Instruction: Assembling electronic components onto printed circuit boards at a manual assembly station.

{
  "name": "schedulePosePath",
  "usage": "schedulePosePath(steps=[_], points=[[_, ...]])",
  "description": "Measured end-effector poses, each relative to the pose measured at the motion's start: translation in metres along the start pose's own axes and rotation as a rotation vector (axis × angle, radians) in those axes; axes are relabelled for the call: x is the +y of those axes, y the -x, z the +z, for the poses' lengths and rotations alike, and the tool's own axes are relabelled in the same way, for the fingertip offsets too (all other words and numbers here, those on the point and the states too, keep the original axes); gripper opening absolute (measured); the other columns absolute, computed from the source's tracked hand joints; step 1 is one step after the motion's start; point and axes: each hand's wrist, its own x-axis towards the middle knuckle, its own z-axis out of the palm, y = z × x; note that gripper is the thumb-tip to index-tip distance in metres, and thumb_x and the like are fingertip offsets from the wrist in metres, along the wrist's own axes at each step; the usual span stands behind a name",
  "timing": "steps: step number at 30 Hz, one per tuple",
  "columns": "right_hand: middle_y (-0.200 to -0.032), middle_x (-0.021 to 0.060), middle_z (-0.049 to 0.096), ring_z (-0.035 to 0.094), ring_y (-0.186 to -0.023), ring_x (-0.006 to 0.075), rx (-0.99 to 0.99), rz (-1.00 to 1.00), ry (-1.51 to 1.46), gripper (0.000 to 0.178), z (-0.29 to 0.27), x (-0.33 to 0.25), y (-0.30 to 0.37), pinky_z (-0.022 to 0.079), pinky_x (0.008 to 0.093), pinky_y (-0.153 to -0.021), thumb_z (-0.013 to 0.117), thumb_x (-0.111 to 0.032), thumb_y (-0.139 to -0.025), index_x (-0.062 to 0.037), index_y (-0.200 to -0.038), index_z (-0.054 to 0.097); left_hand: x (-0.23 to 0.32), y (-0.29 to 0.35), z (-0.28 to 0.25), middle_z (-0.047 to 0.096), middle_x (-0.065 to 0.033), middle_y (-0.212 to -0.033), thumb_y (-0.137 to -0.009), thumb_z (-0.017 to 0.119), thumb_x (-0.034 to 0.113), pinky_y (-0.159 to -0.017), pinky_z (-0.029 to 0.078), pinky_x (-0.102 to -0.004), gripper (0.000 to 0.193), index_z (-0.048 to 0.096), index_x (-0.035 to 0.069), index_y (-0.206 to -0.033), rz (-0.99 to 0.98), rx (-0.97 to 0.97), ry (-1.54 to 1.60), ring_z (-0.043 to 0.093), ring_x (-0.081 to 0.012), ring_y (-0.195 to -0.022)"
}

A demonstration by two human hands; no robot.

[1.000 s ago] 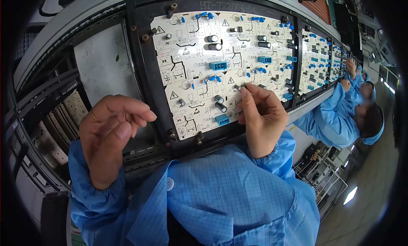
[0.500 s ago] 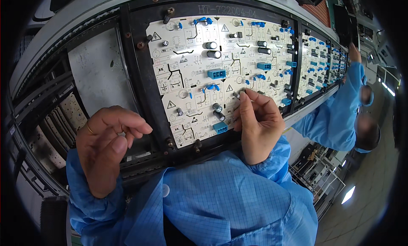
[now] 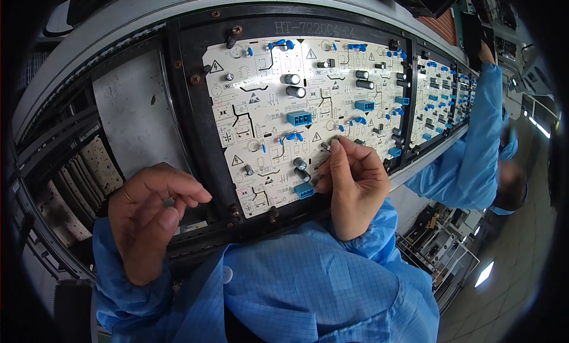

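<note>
Fingertips of the right hand (image 3: 354, 186) are pinching together around a tiny metallic part (image 3: 328, 145), and they are hiding most of it, so its exact kind is hard to make out. That part is touching the white printed circuit board (image 3: 261, 115) near the board's lower right area. The board is sitting inside a black rectangular carrier frame (image 3: 192, 115), which is resting on a curved grey conveyor rail (image 3: 118, 23). Blue box-shaped connectors (image 3: 299, 118), small blue disc capacitors and dark cylindrical capacitors (image 3: 301, 169) are standing on the board.

The left hand (image 3: 148, 215) is hovering over the frame's lower left edge with its fingers curled loosely inward; whether anything is lying inside the curl cannot be told. A thin ring is showing on one finger. Both forearms are wearing light blue gridded sleeves (image 3: 308, 289).

To the right, more populated boards (image 3: 435, 91) are lining up along the rail, shrinking and bending toward the rim. A co-worker in a blue coat (image 3: 474, 147) is reaching up there, partly cut off by the dark edge.
</note>
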Motion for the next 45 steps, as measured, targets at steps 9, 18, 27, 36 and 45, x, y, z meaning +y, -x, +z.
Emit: schedulePosePath(steps=[9,18,27,36,45], points=[[-0.062,0.0061,0.06,0.05,-0.044,0.0077,0.014,-0.003,-0.017,0.011,0.002,-0.002,0.0,0.039,0.018,-0.041,0.06,-0.007,-0.089,0.0031,-0.094,0.058,0.0,0.0,-0.002,0.062,-0.0138,-0.091,-0.084,0.054,0.021,-0.071,0.038,-0.0241,0.031,0.058,-0.005,-0.101,0.013,-0.011,0.002,0.05,-0.012,-0.079],[-0.06,0.0069,0.059,0.05,-0.043,0.0095,0.016,0.023,-0.025,0.011,0.001,0.0,-0.002,0.04,0.02,-0.042,0.059,-0.008,-0.09,0.0029,-0.094,0.058,-0.002,-0.001,-0.002,0.062,-0.0137,-0.09,-0.084,0.055,0.021,-0.071,0.038,-0.0242,0.03,0.058,-0.005,-0.099,0.008,-0.025,0.005,0.051,-0.0126,-0.08],[-0.063,0.0069,0.058,0.051,-0.045,0.0096,-0.001,0.032,-0.028,0.01,-0.001,0.002,-0.001,0.04,0.0194,-0.043,0.059,-0.006,-0.089,0.0018,-0.095,0.056,-0.003,-0.001,-0.003,0.062,-0.0141,-0.09,-0.083,0.054,0.018,-0.07,0.038,-0.024,0.028,0.058,-0.005,-0.099,0.022,-0.025,0.006,0.051,-0.0126,-0.079],[-0.062,0.0063,0.059,0.051,-0.045,0.0085,-0.013,-0.017,0.019,0.015,0.0,-0.002,-0.002,0.039,0.0187,-0.042,0.059,-0.004,-0.089,0.003,-0.101,0.055,-0.005,-0.001,-0.005,0.063,-0.0142,-0.089,-0.084,0.054,0.02,-0.067,0.038,-0.0234,0.029,0.059,-0.005,-0.098,0.045,-0.013,-0.007,0.051,-0.0123,-0.076],[-0.062,0.0064,0.059,0.051,-0.044,0.0085,0.017,0.014,0.022,0.013,0.0,0.002,-0.002,0.039,0.0186,-0.041,0.06,-0.005,-0.089,0.0035,-0.098,0.055,-0.004,-0.001,0.0,0.061,-0.013,-0.081,-0.083,0.058,0.033,-0.058,0.036,-0.0246,0.036,0.057,-0.001,-0.093,0.012,0.056,-0.06,0.051,-0.0149,-0.073]])
